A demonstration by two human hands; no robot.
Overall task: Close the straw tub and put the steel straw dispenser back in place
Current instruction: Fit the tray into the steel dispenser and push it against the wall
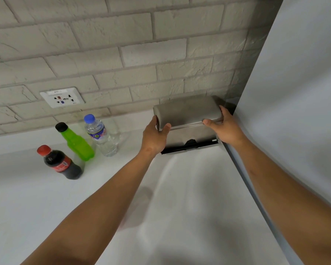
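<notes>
Both your hands grip the steel straw dispenser (187,113) at the back right corner of the white counter (189,188).

Your counter runs back to a pale brick wall (122,44), with a tall grey panel (304,73) closing off your right side. The dispenser stands close against both, lid down, with black straws lying in its front tray. Your left hand (154,137) clasps its left end, thumb across the front; your right hand (225,127) clasps its right end likewise. Well to the left you have three bottles standing close together: a clear water bottle (101,135), a green bottle (75,143) and a cola bottle (60,163). A wall socket (62,97) sits above them.
</notes>
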